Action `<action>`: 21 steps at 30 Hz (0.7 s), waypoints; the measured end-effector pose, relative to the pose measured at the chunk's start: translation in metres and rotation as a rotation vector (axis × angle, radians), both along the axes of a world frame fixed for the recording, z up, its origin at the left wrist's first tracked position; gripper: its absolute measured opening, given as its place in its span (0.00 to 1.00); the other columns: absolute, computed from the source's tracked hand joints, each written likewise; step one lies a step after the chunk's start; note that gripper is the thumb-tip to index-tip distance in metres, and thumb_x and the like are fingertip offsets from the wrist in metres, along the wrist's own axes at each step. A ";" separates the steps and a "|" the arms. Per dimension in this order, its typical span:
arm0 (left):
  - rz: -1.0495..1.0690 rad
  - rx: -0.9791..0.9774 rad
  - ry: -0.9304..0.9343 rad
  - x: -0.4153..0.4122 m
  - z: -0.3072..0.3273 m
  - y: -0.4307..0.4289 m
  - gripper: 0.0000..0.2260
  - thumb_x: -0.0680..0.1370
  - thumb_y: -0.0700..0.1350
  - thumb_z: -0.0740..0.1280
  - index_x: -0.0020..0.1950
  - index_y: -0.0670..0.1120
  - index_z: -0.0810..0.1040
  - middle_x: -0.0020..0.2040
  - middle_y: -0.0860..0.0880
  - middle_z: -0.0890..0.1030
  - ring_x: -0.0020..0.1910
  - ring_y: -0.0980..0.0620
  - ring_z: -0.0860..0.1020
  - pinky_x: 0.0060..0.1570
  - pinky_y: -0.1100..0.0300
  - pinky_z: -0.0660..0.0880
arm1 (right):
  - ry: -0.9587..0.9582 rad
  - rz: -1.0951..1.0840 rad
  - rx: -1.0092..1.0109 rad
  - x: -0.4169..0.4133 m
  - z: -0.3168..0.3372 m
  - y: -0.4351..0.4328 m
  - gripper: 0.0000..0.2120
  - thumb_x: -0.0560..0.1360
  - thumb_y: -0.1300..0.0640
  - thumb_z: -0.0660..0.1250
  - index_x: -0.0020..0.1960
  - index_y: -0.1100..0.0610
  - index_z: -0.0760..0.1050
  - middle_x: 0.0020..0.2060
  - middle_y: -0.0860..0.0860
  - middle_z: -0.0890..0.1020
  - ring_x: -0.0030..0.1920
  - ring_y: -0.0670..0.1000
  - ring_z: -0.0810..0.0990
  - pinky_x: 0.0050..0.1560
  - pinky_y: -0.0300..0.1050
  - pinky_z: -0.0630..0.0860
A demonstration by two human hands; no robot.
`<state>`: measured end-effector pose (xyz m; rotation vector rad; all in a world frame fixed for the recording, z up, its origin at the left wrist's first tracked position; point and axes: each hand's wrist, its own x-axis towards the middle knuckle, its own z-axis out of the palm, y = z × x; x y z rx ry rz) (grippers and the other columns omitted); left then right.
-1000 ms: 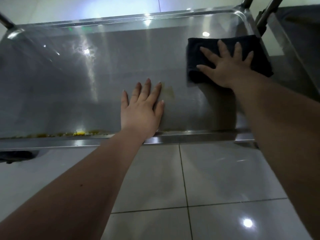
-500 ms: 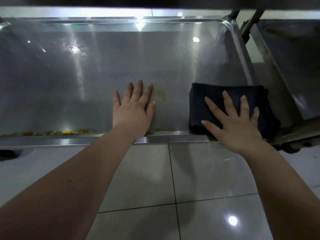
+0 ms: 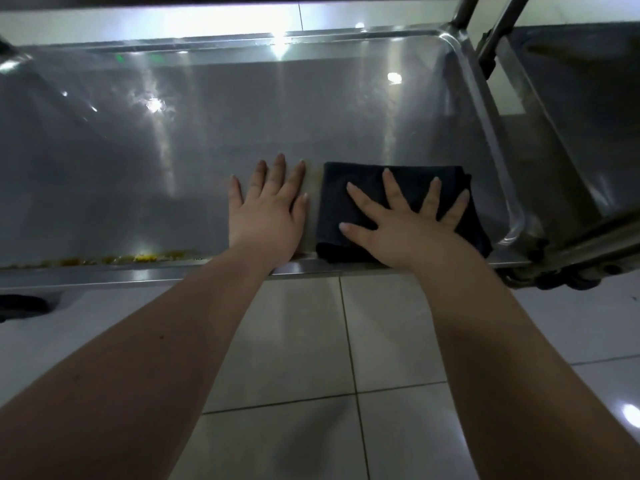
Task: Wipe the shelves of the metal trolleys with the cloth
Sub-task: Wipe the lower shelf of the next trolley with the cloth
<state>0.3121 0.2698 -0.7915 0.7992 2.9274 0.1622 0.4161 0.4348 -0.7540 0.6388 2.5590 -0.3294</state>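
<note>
White tile floor, glossy, dark grout lines, ceiling lights reflected in it. Beyond it sits the low steel shelf of a metal trolley: a shallow tray w/ raised rim and streaky glare across the surface. Two slanted posts rise at the far right corner. A second trolley stands just beside it on the right (touching or not, can't tell). A dark wheel shows at the near left, under the rim.

Left hand lies palm down on bare steel close to the near rim, fingers straight and close together, holding nothing. Right hand is palm down on the cloth, fingers straight and spread wide, pressing it flat to the shelf, not curled round it.

Cloth is dark, folded to a rough rectangle, in the near right part of the shelf. Its near edge is at the near rim, and it stops short of the right rim. It's just right of the left hand w/ a narrow strip of steel between.

Yellow residue runs along the near rim, left of the left hand. A faint yellowish smear shows btw the left fingertips and the cloth's far left corner.
</note>
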 end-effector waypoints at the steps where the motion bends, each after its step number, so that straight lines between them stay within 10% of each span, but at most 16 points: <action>1: 0.005 -0.003 0.000 0.000 0.000 0.000 0.24 0.84 0.57 0.44 0.81 0.58 0.45 0.82 0.53 0.46 0.80 0.48 0.44 0.76 0.40 0.40 | 0.043 0.019 0.040 -0.002 -0.005 -0.001 0.33 0.72 0.23 0.44 0.72 0.26 0.32 0.76 0.42 0.29 0.73 0.68 0.26 0.66 0.76 0.29; 6: 0.007 -0.029 0.002 0.001 0.000 0.003 0.24 0.85 0.56 0.44 0.81 0.58 0.44 0.82 0.52 0.45 0.80 0.48 0.44 0.76 0.39 0.40 | 0.267 0.062 0.176 -0.023 -0.026 0.009 0.35 0.70 0.21 0.40 0.73 0.27 0.36 0.79 0.44 0.36 0.75 0.70 0.31 0.68 0.76 0.32; 21: -0.008 -0.034 -0.045 -0.002 0.004 0.003 0.25 0.84 0.57 0.43 0.81 0.57 0.42 0.82 0.53 0.43 0.80 0.48 0.42 0.76 0.39 0.39 | 0.153 0.064 0.085 -0.075 -0.009 0.058 0.34 0.72 0.22 0.44 0.74 0.28 0.37 0.78 0.43 0.35 0.75 0.67 0.31 0.70 0.73 0.32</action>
